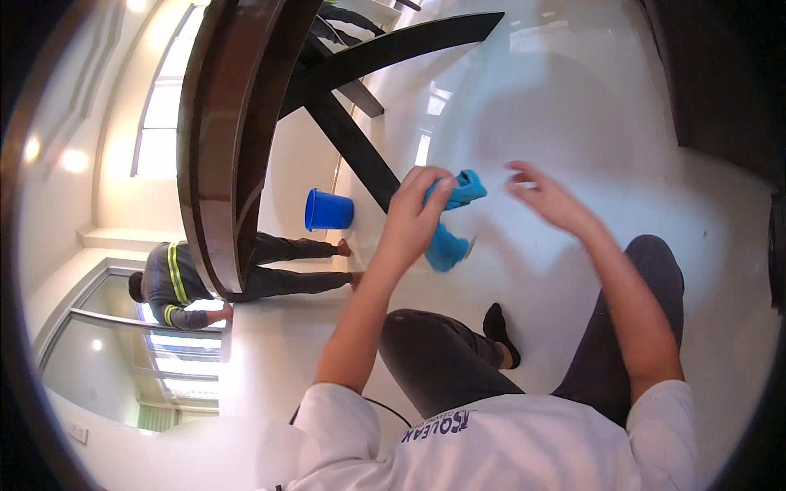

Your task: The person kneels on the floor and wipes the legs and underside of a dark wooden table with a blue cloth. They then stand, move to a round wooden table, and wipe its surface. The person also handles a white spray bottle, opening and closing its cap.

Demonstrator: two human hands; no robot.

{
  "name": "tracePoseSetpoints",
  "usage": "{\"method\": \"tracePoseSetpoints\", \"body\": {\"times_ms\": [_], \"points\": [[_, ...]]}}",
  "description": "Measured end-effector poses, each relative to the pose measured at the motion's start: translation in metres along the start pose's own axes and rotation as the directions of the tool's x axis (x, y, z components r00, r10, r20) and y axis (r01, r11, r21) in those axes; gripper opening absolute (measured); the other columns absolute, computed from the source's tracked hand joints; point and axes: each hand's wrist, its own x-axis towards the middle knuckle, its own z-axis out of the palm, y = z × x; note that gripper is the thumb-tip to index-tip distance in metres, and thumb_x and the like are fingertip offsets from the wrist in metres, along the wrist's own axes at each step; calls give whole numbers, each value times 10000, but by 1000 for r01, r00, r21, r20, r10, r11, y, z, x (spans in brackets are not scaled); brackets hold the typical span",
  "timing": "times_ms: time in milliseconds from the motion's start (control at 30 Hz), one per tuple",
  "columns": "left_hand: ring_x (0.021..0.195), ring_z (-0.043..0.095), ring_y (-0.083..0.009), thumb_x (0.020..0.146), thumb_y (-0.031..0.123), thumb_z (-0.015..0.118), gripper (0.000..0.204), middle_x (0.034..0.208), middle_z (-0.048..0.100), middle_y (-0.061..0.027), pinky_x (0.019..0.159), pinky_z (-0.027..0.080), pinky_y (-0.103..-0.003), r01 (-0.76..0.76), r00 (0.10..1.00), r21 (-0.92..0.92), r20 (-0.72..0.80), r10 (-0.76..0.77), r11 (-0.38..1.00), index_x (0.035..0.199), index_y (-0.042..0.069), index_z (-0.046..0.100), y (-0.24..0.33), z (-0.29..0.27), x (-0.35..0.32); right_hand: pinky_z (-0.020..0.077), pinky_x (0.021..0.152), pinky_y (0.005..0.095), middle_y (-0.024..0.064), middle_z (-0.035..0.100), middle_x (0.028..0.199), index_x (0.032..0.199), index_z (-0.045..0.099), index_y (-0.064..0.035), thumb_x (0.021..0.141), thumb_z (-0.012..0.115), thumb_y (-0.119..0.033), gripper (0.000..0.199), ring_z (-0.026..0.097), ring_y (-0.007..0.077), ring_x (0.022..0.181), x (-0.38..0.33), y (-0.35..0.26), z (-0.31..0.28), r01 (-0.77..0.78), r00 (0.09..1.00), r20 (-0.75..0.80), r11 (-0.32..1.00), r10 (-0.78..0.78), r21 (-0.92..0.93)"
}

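In the head view, the person's left hand (419, 206) grips a blue cloth (446, 249), its thumb and fingers closed on the fabric; one bunched part sticks out past the fingertips and the rest hangs below the hand. The right hand (542, 196) is raised to the right of the cloth, well apart from it, with its fingers loosely curled and parted and nothing seen in them. The cloth is near the middle of the picture, over the glossy pale floor (573, 123) and close by a dark leg (348, 146) of the table. This leg crosses a curved dark beam, and both join the brown table (214, 155), whose rounded edge fills the upper left. A blue bucket (330, 210) stands on the floor to the left of the leg. Farther left, a co-worker (187, 278) in a grey top with yellow reflective bands bends forward, partly behind the table edge, and appears sideways in the picture. Beyond are bright windows (168, 102). The person wears a white shirt (512, 450) and dark trousers (438, 348), with knees bent and one foot in a black sock (499, 334). A dark piece of furniture (720, 90) occupies the upper right.
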Motion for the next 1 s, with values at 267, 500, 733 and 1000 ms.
{"method": "tracePoseSetpoints", "body": {"times_ms": [267, 500, 733, 1000], "points": [[1211, 468, -274, 987, 373, 356, 532, 1350, 438, -196, 1013, 361, -381, 439, 865, -820, 275, -420, 366, 1383, 19, 320, -13, -5, -44, 458, 883, 344, 132, 490, 1245, 1376, 334, -105, 853, 644, -269, 630, 524, 218, 1084, -9, -30, 92, 118, 989, -2, 780, -149, 615], [1113, 537, -231, 958, 254, 466, 371, 1193, 568, -131, 993, 383, -352, 353, 934, -332, 188, -305, 875, 1207, -12, 528, 22, -91, -97, 511, 758, 323, 86, 621, 924, 1121, 541, -6, 859, 637, -195, 337, 608, 167, 859, -15, -33, 14, 89, 963, -223, 609, 148, 788], [961, 552, -160, 893, 358, 554, 378, 1020, 605, -54, 832, 428, -356, -314, 478, -501, 650, 590, 806, 1111, 53, 603, 178, -190, -120, 506, 747, 353, 132, 647, 954, 1091, 577, -19, 806, 672, -250, 379, 634, 231, 840, -41, 13, -75, 63, 756, -651, 980, 77, 189], [821, 518, -107, 871, 348, 562, 312, 891, 573, 12, 722, 422, -332, -354, 853, -930, -365, 373, -101, 1060, 104, 612, 99, -152, -141, 492, 869, 405, 149, 645, 1083, 1016, 672, -77, 732, 661, -323, 376, 614, 305, 1020, -61, 152, -215, -754, 657, -553, 446, 512, -482]]}}
